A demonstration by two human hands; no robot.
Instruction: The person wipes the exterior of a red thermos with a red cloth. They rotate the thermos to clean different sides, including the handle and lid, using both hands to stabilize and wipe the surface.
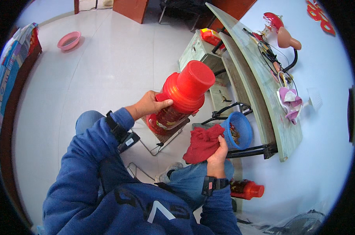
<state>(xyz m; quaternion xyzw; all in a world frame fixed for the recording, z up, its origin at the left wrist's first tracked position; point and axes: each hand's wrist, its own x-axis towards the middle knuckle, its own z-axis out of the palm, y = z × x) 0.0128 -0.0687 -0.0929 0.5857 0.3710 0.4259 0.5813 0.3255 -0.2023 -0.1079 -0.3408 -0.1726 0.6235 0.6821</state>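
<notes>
In front of me a red thermos flask (pixel 183 91) with a cup-shaped lid (pixel 196 79) leans to the right over a small folding stool (pixel 171 129). My left hand (pixel 154 103) grips it by the handle side, thumb on the near face. Whether its base rests on the stool I cannot tell. A crumpled dark red cloth (pixel 202 144) hangs from my right hand (pixel 219 152), pinched between thumb and fingers. The cloth is apart from the flask, to its lower right, and partly covers the view of a blue mesh wastebasket (pixel 245 129).
A desk (pixel 271 114) with a lamp (pixel 286 39), cables and a purple-white cloth (pixel 290 102) runs along the right wall. Another red thermos (pixel 248 189) is at lower right, near a fan (pixel 303 223). A pink basin (pixel 69 41) sits on the floor; a bed (pixel 16 76) borders the left.
</notes>
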